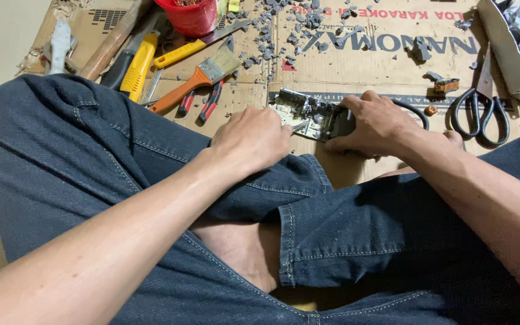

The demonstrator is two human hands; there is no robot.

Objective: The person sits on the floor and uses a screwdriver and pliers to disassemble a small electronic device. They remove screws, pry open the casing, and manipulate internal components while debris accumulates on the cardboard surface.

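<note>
A pale circuit board with a dark round part lies on flattened cardboard in front of my crossed legs in dark jeans. My right hand presses down on the board's right end, fingers curled over the dark part. My left hand is closed around a small metal tool whose tip points at the board's near edge. The tool's handle is hidden inside my fist.
A paintbrush with an orange handle, red-handled pliers, yellow-handled tools, a wooden handle and a red cup lie at the upper left. Black scissors lie to the right. Grey debris bits are scattered over the cardboard.
</note>
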